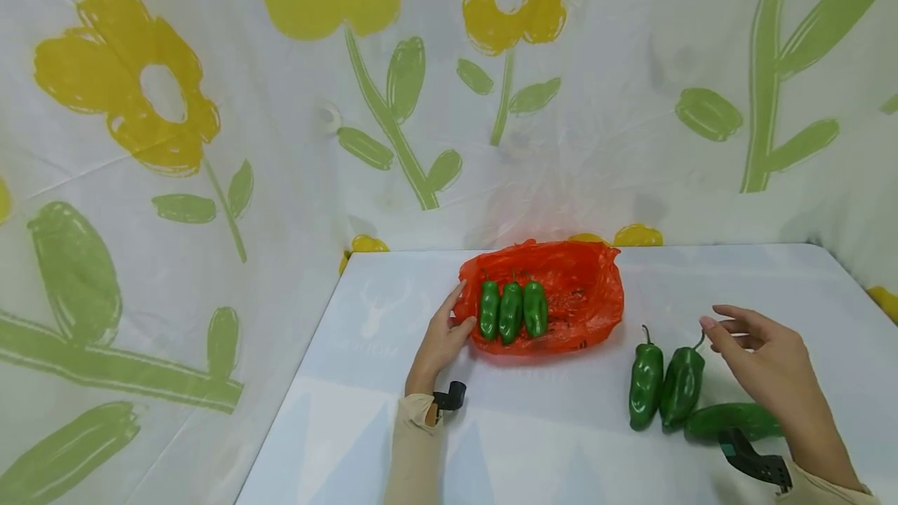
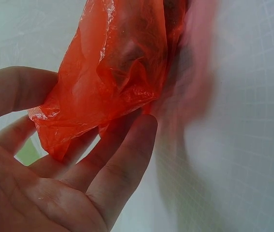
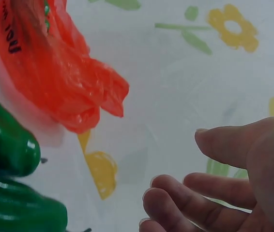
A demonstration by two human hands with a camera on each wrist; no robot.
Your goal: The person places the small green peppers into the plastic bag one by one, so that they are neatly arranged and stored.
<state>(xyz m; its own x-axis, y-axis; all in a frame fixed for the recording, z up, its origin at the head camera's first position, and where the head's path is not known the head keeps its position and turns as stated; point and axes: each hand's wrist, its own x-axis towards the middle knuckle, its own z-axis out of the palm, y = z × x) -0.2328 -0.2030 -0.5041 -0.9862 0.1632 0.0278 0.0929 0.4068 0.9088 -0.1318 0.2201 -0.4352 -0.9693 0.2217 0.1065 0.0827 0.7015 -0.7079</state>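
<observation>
My left hand (image 1: 443, 337) is at the left edge of a red plastic bag (image 1: 585, 298). In the left wrist view its thumb lies on one side of the thin red film (image 2: 93, 92) and the other fingers on the far side. Three green peppers (image 1: 511, 312) lie side by side in the bag's opening. My right hand (image 1: 768, 353) hovers above three more peppers on the table, thumb and fingers apart with nothing between them. Nearest it is a pepper (image 1: 682, 388) with its stem up; another pepper (image 1: 645, 386) stands beside that one, and a third pepper (image 1: 733, 421) lies crosswise, partly behind the wrist.
The white table (image 1: 533, 427) has a faint pattern and rounded far corners. A white curtain (image 1: 603, 139) printed with yellow flowers hangs behind and at both sides. A dark camera mount sits on each wrist.
</observation>
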